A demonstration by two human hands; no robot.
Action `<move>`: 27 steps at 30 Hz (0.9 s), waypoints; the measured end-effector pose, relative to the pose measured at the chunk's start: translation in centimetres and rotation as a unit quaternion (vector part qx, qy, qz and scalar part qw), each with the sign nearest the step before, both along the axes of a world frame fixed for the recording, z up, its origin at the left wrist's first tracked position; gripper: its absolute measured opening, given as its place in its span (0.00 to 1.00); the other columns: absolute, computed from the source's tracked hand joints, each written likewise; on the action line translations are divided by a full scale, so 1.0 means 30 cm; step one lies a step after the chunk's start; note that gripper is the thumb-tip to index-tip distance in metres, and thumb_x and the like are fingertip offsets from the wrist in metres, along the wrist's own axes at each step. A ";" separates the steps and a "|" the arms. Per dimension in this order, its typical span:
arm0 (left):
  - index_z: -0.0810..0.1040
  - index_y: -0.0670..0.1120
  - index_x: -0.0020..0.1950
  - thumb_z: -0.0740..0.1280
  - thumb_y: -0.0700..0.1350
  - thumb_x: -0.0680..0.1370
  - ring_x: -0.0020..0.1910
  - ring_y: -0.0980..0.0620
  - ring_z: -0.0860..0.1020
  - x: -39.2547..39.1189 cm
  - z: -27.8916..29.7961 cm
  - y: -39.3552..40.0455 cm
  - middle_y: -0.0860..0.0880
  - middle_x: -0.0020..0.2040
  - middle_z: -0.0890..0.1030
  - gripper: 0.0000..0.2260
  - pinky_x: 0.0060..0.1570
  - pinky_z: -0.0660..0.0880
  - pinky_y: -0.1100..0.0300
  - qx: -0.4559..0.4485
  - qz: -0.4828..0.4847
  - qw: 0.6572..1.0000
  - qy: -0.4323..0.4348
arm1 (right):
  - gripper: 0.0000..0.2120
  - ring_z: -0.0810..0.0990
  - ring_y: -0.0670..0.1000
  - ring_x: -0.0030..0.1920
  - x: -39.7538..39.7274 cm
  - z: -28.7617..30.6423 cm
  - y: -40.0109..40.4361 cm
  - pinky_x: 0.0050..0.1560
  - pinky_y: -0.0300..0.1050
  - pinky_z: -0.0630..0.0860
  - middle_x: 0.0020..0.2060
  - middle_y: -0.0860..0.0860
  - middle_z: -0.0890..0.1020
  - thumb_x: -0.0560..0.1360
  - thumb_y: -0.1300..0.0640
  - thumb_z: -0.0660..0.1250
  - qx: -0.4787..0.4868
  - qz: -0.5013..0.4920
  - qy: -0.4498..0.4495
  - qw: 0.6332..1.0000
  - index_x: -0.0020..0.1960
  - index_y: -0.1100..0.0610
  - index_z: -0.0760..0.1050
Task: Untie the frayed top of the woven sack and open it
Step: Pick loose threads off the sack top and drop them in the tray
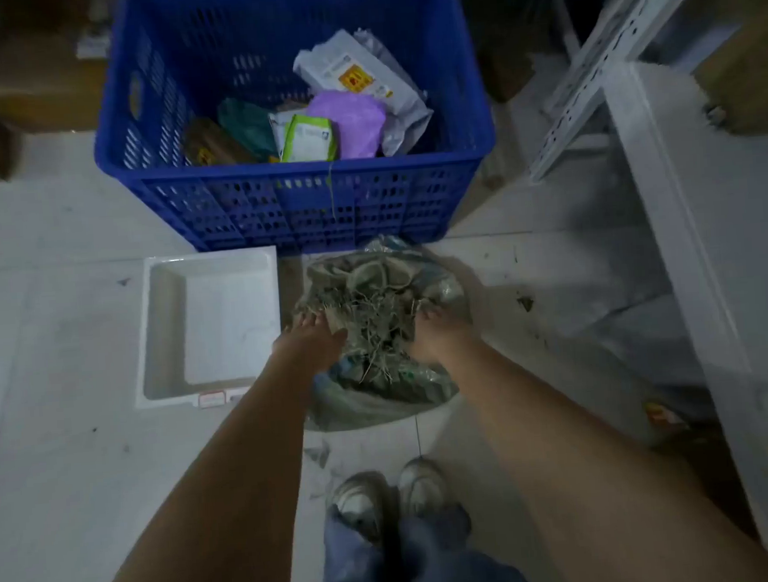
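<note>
A grey-green woven sack (373, 287) stands on the floor just in front of my feet, its top bunched and crumpled. Loose frayed strands (376, 332) stick out of the bunched top between my hands. My left hand (315, 338) grips the sack's left side at the top, fingers pressed into the fabric. On the other side, my right hand (437, 332) holds the top edge, fingertips hidden in the folds. Whether a knot still holds the top closed is hidden by the folds.
A blue slotted crate (303, 205) with several packets stands right behind the sack. A white shallow tray (167, 333) lies on the floor to the left. White metal shelving (675, 188) rises on the right. My shoes (387, 495) stand close below the sack.
</note>
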State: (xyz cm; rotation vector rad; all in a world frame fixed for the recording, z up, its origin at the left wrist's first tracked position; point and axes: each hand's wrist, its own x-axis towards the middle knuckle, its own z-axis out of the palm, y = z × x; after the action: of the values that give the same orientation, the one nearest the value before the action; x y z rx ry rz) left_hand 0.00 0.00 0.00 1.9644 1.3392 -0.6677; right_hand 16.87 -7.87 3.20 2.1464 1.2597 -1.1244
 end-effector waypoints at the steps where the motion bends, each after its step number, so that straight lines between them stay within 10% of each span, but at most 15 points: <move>1: 0.49 0.43 0.78 0.49 0.57 0.80 0.77 0.44 0.53 0.004 -0.050 -0.002 0.43 0.79 0.52 0.30 0.75 0.55 0.47 -0.003 0.007 1.000 -0.009 | 0.31 0.54 0.57 0.77 -0.003 -0.055 0.003 0.73 0.52 0.60 0.77 0.57 0.52 0.80 0.51 0.55 -0.008 0.001 -0.011 1.000 0.77 0.61 0.47; 5: 0.60 0.42 0.74 0.54 0.52 0.81 0.71 0.39 0.66 0.043 -0.234 0.013 0.38 0.73 0.65 0.24 0.69 0.65 0.45 -0.007 0.029 0.999 -0.027 | 0.15 0.78 0.55 0.50 0.041 -0.248 0.029 0.46 0.44 0.71 0.54 0.56 0.80 0.79 0.53 0.57 0.010 0.022 -0.051 0.998 0.60 0.60 0.75; 13: 0.51 0.45 0.77 0.55 0.52 0.79 0.67 0.38 0.71 0.083 -0.455 0.002 0.39 0.72 0.66 0.28 0.64 0.70 0.47 0.047 0.024 0.998 -0.016 | 0.14 0.78 0.57 0.57 0.097 -0.507 -0.002 0.54 0.47 0.74 0.58 0.57 0.80 0.77 0.57 0.59 0.013 0.024 -0.054 0.998 0.59 0.60 0.75; 17: 0.63 0.38 0.70 0.60 0.43 0.77 0.62 0.36 0.71 0.095 -0.433 -0.032 0.35 0.64 0.70 0.23 0.59 0.69 0.46 0.251 0.093 0.962 -0.062 | 0.13 0.79 0.60 0.54 0.119 -0.539 -0.038 0.49 0.47 0.76 0.54 0.59 0.81 0.73 0.61 0.65 0.148 -0.013 -0.043 0.988 0.56 0.62 0.76; 22: 0.67 0.33 0.66 0.67 0.36 0.71 0.48 0.43 0.75 0.043 -0.425 -0.096 0.36 0.52 0.74 0.24 0.47 0.73 0.53 0.363 0.175 0.873 -0.274 | 0.38 0.67 0.56 0.68 0.187 -0.571 -0.090 0.72 0.48 0.63 0.66 0.56 0.70 0.64 0.58 0.76 0.437 -0.037 -0.040 0.898 0.71 0.60 0.64; 27: 0.76 0.38 0.48 0.66 0.50 0.70 0.41 0.42 0.78 -0.025 -0.582 -0.168 0.41 0.41 0.79 0.16 0.39 0.77 0.53 0.287 0.050 0.935 -0.201 | 0.49 0.62 0.57 0.73 0.184 -0.684 -0.094 0.73 0.57 0.58 0.73 0.57 0.66 0.60 0.48 0.78 0.441 0.027 0.035 0.897 0.74 0.56 0.58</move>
State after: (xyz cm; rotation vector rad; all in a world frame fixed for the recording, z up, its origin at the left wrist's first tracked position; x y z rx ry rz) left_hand -0.75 -5.05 -17.45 2.2894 1.4580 0.2105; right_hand 22.39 -10.70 -17.32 2.6455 2.1429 -0.6455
